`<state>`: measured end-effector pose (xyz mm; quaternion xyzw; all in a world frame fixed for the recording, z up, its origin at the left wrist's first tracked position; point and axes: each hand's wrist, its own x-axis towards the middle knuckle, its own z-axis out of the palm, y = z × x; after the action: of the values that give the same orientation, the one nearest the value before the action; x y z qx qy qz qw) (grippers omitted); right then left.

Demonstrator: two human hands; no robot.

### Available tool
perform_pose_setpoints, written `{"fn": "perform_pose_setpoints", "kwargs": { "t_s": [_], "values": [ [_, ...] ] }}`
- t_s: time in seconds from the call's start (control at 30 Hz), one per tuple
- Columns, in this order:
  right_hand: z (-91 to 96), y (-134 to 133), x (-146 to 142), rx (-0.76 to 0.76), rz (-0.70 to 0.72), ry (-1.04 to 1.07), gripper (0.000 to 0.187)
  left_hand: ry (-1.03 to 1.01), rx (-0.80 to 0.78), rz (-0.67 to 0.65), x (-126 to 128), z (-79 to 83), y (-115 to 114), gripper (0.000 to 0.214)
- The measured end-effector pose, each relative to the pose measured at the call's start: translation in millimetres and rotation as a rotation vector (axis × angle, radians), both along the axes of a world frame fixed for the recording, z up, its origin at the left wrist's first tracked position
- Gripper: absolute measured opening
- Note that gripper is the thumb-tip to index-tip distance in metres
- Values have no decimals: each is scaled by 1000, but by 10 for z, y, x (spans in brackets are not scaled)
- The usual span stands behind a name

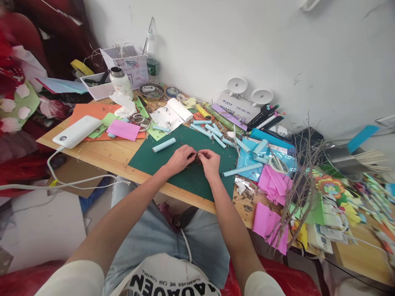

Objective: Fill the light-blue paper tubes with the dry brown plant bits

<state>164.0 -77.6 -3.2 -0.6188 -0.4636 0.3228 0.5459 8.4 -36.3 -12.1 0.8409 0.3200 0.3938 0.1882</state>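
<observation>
Over the dark green cutting mat, my left hand and my right hand meet, fingertips pinched together. Between them is a small dark brown twig-like piece, mostly hidden by the fingers, so its exact kind is unclear. Left of my hands lies a light blue paper tube on the mat. Several more blue tubes are piled beyond my right hand, and a long one crosses the mat's right edge. Brown crumbs are scattered over the mat.
A bundle of dry twigs stands at the right beside pink paper strips. A white power bank with a cable lies at the left table edge. Behind stand a white bottle, a box and a router.
</observation>
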Motion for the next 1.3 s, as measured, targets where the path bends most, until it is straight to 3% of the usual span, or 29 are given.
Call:
{"fn": "perform_pose_setpoints", "kwargs": {
  "t_s": [0.1, 0.27, 0.57, 0.8, 1.03, 1.17, 1.3],
  "values": [
    [40, -19, 36, 55, -54, -150, 21, -18, -62, 33, -10, 9, 8, 14],
    [89, -80, 25, 118, 36, -424, 22, -21, -123, 13, -7, 1, 38, 19],
    [95, -62, 63, 202, 129, -434, 18, -31, -193, 20, -15, 45, 28, 16],
    [78, -69, 77, 241, 114, -527, 18, -25, -125, -50, -26, 10, 27, 23],
    [39, -33, 77, 244, 165, -574, 20, -39, -133, -19, -35, 42, 23, 14],
    [45, -48, 2, 263, 106, -664, 22, -14, -90, -17, -26, 12, 32, 12],
    [72, -66, -52, 226, 72, -552, 22, -10, 2, -30, -20, -16, 24, 16]
  ]
}}
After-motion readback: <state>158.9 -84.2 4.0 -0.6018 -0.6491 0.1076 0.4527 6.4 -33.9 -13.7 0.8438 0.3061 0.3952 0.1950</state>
